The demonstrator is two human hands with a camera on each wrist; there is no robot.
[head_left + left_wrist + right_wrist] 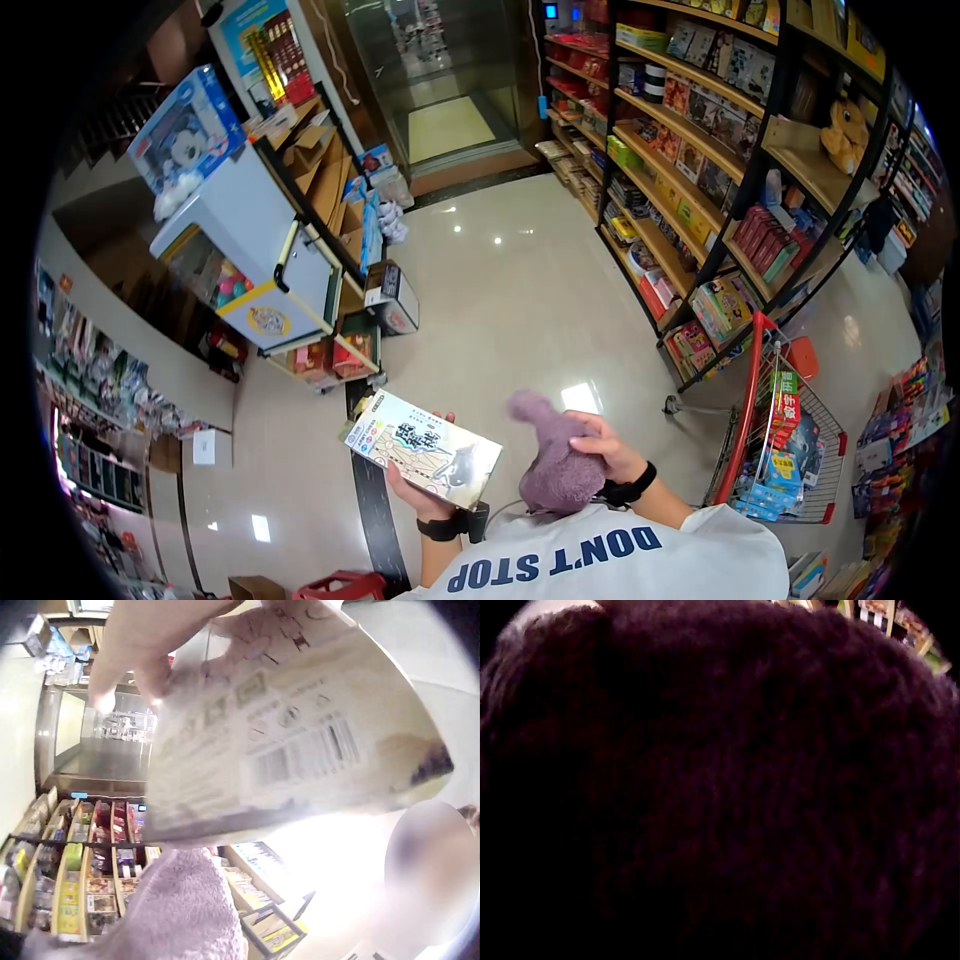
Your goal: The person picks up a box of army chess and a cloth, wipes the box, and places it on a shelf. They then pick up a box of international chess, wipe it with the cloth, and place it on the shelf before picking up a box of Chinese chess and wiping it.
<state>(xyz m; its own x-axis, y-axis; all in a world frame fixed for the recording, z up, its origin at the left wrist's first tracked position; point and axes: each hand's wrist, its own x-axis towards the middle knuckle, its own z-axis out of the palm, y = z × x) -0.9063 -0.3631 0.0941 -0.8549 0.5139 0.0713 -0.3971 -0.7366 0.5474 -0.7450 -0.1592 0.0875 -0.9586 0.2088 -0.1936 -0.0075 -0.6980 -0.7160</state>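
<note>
A flat white printed box (pixel 440 450) is tilted in front of the person's chest, gripped by the left hand (pixel 412 495) with the thumb along the near edge. Seen in the left wrist view, the box (pixel 292 742) shows a barcode face, and fingers (pixel 154 645) reach over it from above. To its right, the right hand (pixel 608 455) grips a fuzzy purple plush toy (pixel 562 475) from the side. Purple fur (pixel 735 780) fills nearly the whole right wrist view, hiding the hand there. The plush toy (pixel 184 900) also appears below the box in the left wrist view.
A red-handled shopping cart (pixel 748 420) with colourful packages stands at the right. Tall stocked shelves (pixel 690 130) line the right side. On the left are a white cabinet (pixel 235 215) and a cardboard carton (pixel 392 297). A red plastic item (pixel 340 585) lies low in front.
</note>
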